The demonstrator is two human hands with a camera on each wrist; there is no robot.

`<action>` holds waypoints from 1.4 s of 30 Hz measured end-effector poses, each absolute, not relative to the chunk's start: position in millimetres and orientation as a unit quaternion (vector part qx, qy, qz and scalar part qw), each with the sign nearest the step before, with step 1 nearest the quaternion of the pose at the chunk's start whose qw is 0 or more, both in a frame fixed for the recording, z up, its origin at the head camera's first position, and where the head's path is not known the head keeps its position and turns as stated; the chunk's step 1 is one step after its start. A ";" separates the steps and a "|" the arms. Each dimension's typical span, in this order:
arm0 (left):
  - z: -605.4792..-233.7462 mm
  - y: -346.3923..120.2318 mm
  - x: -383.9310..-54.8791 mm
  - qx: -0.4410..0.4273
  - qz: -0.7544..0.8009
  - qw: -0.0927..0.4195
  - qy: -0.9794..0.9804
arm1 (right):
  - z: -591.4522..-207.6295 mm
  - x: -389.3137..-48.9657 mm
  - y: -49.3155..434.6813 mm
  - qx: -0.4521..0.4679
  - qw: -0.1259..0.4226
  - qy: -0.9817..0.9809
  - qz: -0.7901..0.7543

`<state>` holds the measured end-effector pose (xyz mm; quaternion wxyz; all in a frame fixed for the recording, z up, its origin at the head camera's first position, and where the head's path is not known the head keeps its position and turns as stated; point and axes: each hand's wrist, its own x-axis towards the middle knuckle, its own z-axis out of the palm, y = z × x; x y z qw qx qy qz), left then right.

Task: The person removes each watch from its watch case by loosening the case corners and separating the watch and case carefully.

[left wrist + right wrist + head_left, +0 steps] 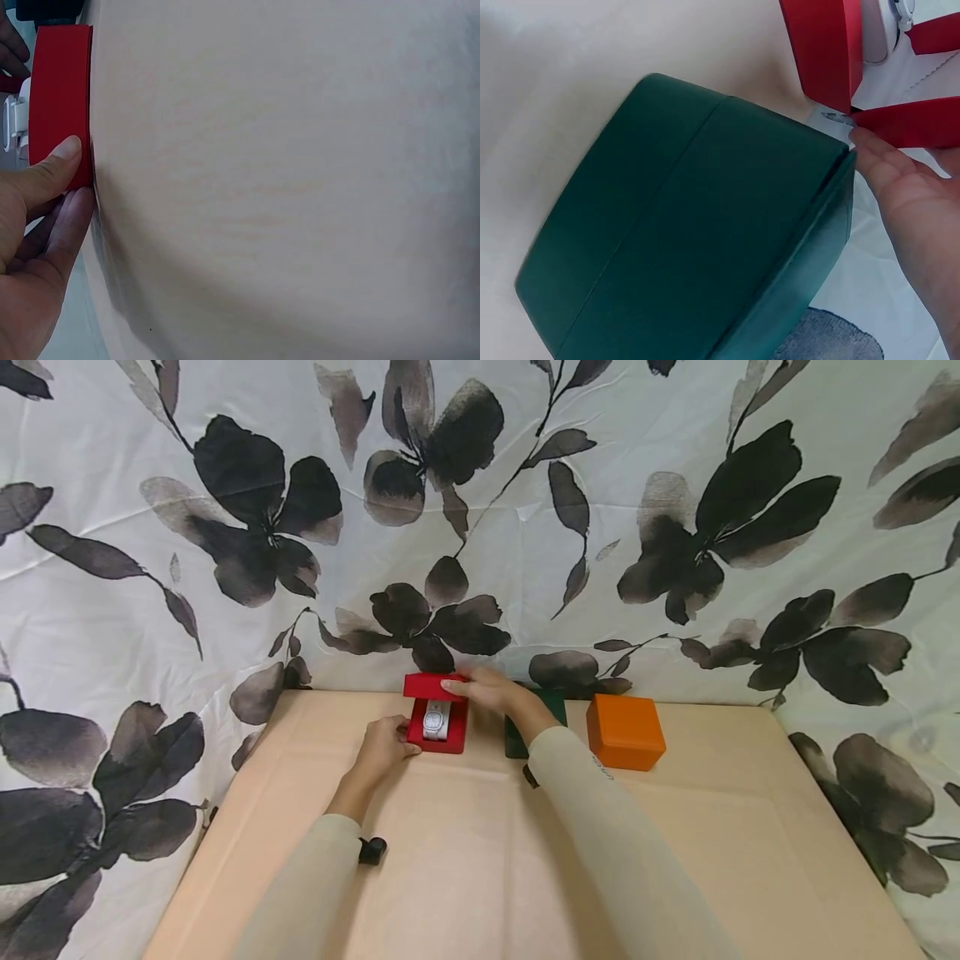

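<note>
A red watch box (448, 745) stands at the table's far edge with its lid (431, 686) raised. Inside sits a silver-white wristwatch (435, 720) on a pale cushion. My left hand (385, 745) grips the box's front left corner; in the left wrist view the thumb lies on the red front wall (61, 97) with fingers beneath. With my right hand (491, 690) I hold the raised lid at its right side, thumb on the front. In the right wrist view that hand (911, 187) is by the red lid (915, 124), its fingertips partly hidden.
Right of the red box stands a dark green box (682, 225), partly behind my right forearm in the head view. An orange box (626, 732) is farther right. A floral cloth (525, 527) hangs behind the beige table (465, 860).
</note>
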<state>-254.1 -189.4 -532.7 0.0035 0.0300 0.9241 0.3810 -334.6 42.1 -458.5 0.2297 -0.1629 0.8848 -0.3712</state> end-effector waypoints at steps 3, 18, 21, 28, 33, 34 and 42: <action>-533.1 -189.4 -252.9 0.029 0.383 0.002 0.923 | -458.0 -333.9 40.6 -0.153 0.231 0.882 -0.382; -532.9 -193.6 -249.2 0.044 0.379 0.011 0.924 | -451.3 -329.2 29.5 -0.116 0.191 0.903 -0.367; -531.3 -195.1 -247.5 0.045 0.378 0.014 0.925 | -448.4 -327.6 26.9 -0.103 0.190 0.904 -0.368; -529.7 -198.9 -244.9 0.049 0.379 0.015 0.924 | -446.9 -324.4 18.8 -0.046 0.163 0.917 -0.362; -532.2 -201.0 -245.6 0.053 0.379 0.022 0.923 | -451.6 -322.3 19.9 -0.043 0.141 0.926 -0.346; -532.5 -201.4 -245.6 0.054 0.379 0.023 0.924 | -452.2 -321.3 21.1 -0.046 0.140 0.926 -0.347; -532.9 -204.3 -244.8 0.053 0.386 0.024 0.921 | -450.8 -313.1 25.7 -0.067 0.132 0.910 -0.388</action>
